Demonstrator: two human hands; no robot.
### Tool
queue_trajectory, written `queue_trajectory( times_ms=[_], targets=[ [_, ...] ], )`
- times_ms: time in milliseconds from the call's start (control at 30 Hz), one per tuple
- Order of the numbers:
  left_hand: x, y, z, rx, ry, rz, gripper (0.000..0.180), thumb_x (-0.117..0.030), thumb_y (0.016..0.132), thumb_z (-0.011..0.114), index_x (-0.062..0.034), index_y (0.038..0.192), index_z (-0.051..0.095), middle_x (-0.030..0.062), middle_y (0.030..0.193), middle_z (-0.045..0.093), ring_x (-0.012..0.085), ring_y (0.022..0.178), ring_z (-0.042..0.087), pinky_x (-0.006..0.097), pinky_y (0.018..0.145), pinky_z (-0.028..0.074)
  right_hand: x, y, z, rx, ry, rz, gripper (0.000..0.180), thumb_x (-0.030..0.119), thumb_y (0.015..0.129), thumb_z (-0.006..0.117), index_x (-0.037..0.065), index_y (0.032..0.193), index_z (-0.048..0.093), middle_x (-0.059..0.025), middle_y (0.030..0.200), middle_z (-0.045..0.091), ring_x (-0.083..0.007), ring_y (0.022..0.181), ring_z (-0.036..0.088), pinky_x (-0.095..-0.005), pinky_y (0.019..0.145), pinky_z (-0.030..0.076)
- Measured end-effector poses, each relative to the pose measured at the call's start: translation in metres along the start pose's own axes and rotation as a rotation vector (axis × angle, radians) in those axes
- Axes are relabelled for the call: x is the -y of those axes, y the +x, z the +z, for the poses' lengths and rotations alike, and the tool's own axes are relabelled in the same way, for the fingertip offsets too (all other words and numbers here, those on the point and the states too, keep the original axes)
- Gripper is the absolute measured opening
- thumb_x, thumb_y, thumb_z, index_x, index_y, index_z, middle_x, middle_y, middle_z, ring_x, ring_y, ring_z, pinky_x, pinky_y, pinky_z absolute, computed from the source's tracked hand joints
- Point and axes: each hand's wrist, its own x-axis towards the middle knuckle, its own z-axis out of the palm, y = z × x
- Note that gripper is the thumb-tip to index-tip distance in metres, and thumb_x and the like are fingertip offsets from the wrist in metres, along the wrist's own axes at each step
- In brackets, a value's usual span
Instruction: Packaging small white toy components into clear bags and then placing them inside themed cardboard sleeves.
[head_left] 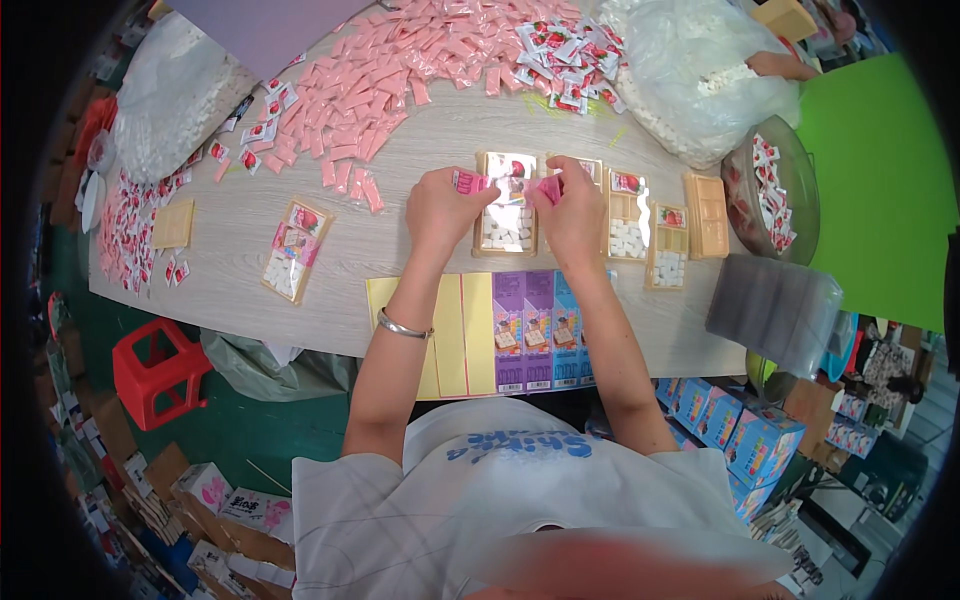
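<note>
In front of me lies a pale tray [508,252] with white pieces in its near compartment and a strawberry-printed packet in the far one. Across it I stretch a pink printed sticker strip [469,182]. My left hand [440,213] pinches the strip's left end, and my right hand [574,217] pinches its right end. Just below, a yellow backing sheet [431,325] carries purple stickers [524,325] and blue ones [566,330]. Similar filled trays [628,240] stand right of my right hand, one partly behind it. A tray with a pink sticker across it [297,248] lies to the left.
Pink packets [400,60] heap at the back, with strawberry-printed sachets [570,60] beside them. Bags of white pieces [700,90] flank the table. At right are stacked empty trays [708,220], a bowl of sachets [772,195] and a clear plastic box [775,308]. A red stool [160,370] stands left.
</note>
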Motion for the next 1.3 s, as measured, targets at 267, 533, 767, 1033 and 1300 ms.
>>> queue_trajectory(
  times_ms=[267, 533, 767, 1033, 1300],
  targets=[
    [0.017, -0.007, 0.016, 0.008, -0.407, 0.054, 0.043, -0.017, 0.079, 0.088, 0.0033, 0.112, 0.069, 0.0086, 0.095, 0.075, 0.0132, 0.08, 0.07, 0.028, 0.068, 0.056, 0.007, -0.004, -0.007, 0.022, 0.014, 0.01, 0.037, 0.005, 0.08, 0.083, 0.0, 0.112, 0.066, -0.013, 0.089, 0.072, -0.0222, 0.079, 0.072, -0.0352, 0.069, 0.055],
    [0.014, -0.075, -0.005, 0.375, -1.333, -0.045, 0.037, -0.002, 0.093, 0.073, 0.0022, 0.128, 0.06, 0.0121, 0.113, 0.072, 0.0195, 0.096, 0.073, 0.034, 0.086, 0.062, -0.005, -0.035, -0.055, 0.229, 1.172, 0.3, 0.04, -0.008, 0.094, 0.064, 0.001, 0.132, 0.058, -0.0106, 0.109, 0.074, -0.0169, 0.095, 0.072, -0.0313, 0.087, 0.06],
    [-0.002, -0.129, 0.002, 0.576, -1.601, -0.051, 0.041, 0.003, 0.093, 0.07, 0.001, 0.132, 0.058, 0.0123, 0.12, 0.07, 0.0201, 0.105, 0.071, 0.035, 0.091, 0.061, 0.039, -0.077, -0.082, 0.365, 1.524, 0.39, 0.034, 0.005, 0.097, 0.068, 0.0, 0.13, 0.062, -0.0063, 0.11, 0.072, -0.0122, 0.096, 0.068, -0.0283, 0.087, 0.056],
    [-0.02, -0.148, -0.021, 0.299, -1.138, 0.176, 0.06, 0.006, 0.082, 0.081, 0.0039, 0.136, 0.055, 0.0134, 0.117, 0.071, 0.0176, 0.104, 0.071, 0.031, 0.09, 0.059, 0.053, -0.106, -0.147, 0.391, 0.991, 0.203, 0.026, -0.003, 0.095, 0.068, -0.008, 0.121, 0.068, -0.0079, 0.106, 0.073, -0.0083, 0.092, 0.067, -0.0237, 0.08, 0.054],
    [0.013, -0.186, -0.038, -0.454, -0.358, 1.02, 0.043, -0.002, 0.066, 0.095, -0.0026, 0.102, 0.07, 0.0089, 0.092, 0.069, 0.0232, 0.077, 0.062, 0.034, 0.072, 0.052, 0.051, -0.129, -0.141, 0.122, 0.695, -0.237, 0.016, -0.002, 0.089, 0.074, -0.004, 0.105, 0.072, -0.0124, 0.098, 0.076, -0.0197, 0.088, 0.072, -0.0298, 0.077, 0.056]
  ],
)
